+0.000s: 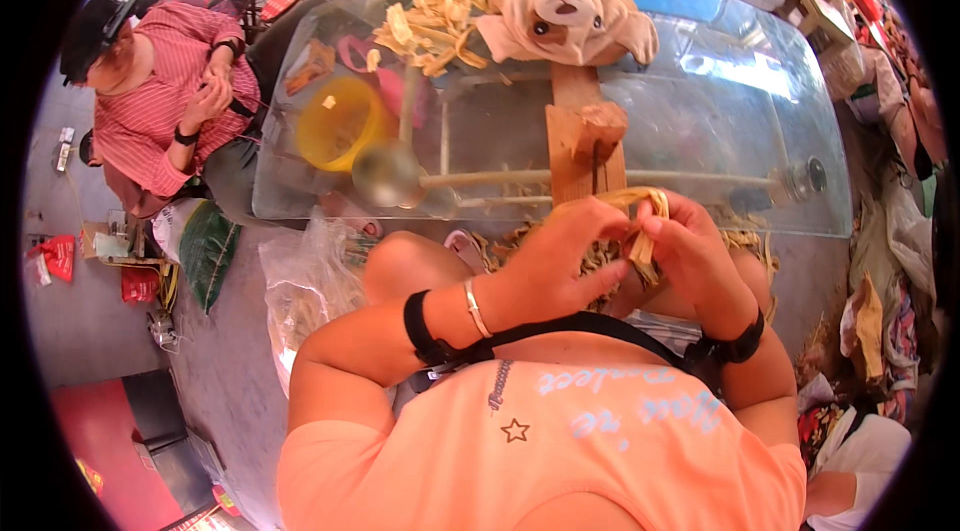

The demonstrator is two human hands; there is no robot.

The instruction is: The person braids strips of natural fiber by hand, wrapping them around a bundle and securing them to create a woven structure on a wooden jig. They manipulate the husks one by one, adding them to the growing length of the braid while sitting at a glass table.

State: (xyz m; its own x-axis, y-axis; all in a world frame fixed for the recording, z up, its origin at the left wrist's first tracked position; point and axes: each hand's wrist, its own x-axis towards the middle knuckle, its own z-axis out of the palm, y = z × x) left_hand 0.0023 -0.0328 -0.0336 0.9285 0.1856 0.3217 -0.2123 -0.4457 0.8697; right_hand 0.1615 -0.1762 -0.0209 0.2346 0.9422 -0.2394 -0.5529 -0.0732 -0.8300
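My left hand [552, 253] and my right hand [697, 249] meet above my lap, close to the table's near edge. Between them is a folded, pale yellow dried strip [643, 249], its kind unclear. My right thumb and fingers pinch its hanging part. The left fingertips close on the strip's bent upper end, partly hidden behind the fingers. Just beyond stands a brown wooden block piece [600, 131] with an upright part, on a glass-topped table [700, 121]. More dried strips [610, 256] lie below my hands, mostly covered by them.
Farther back on the glass lie a heap of yellow strips [435, 23] and a plush animal-faced cloth [572, 19]. A yellow bowl [342, 126] shows at the left. Another person [170, 81] in a striped shirt sits there. A clear plastic bag [310, 286] rests beside my left knee.
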